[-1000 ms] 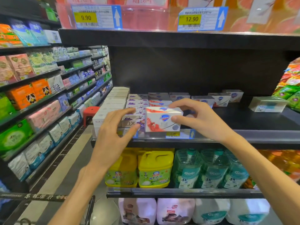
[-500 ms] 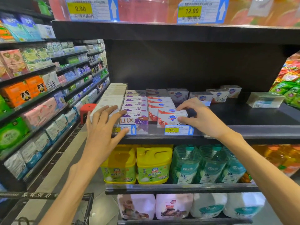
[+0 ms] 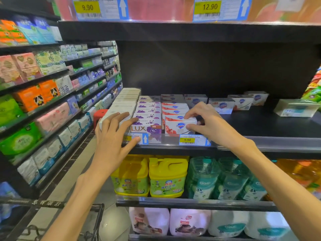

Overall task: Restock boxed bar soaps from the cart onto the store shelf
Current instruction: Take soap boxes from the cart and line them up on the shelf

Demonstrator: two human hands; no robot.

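Note:
A white and red boxed soap [image 3: 179,125] stands at the front of the black shelf [image 3: 260,126], ahead of a row of like boxes. My right hand [image 3: 206,121] grips its right end, fingers on top and thumb on the front face. My left hand [image 3: 112,136] is spread flat, its fingers resting on the cream boxes [image 3: 121,108] and the purple Lux soap row [image 3: 147,117], thumb at the shelf's label strip. More white soap boxes [image 3: 222,105] stand along the back. The cart [image 3: 52,206] shows only as a dark rail at the bottom left.
The shelf's right half is bare apart from a clear-wrapped pack [image 3: 295,108]. Yellow detergent jugs [image 3: 167,176] and green bottles [image 3: 225,180] fill the shelf below. An upper shelf edge with price tags hangs overhead. A red stool [image 3: 99,113] stands in the aisle.
The soap box went from being held in the air by both hands down onto the shelf front. My left hand let go and moved onto the boxes to the left.

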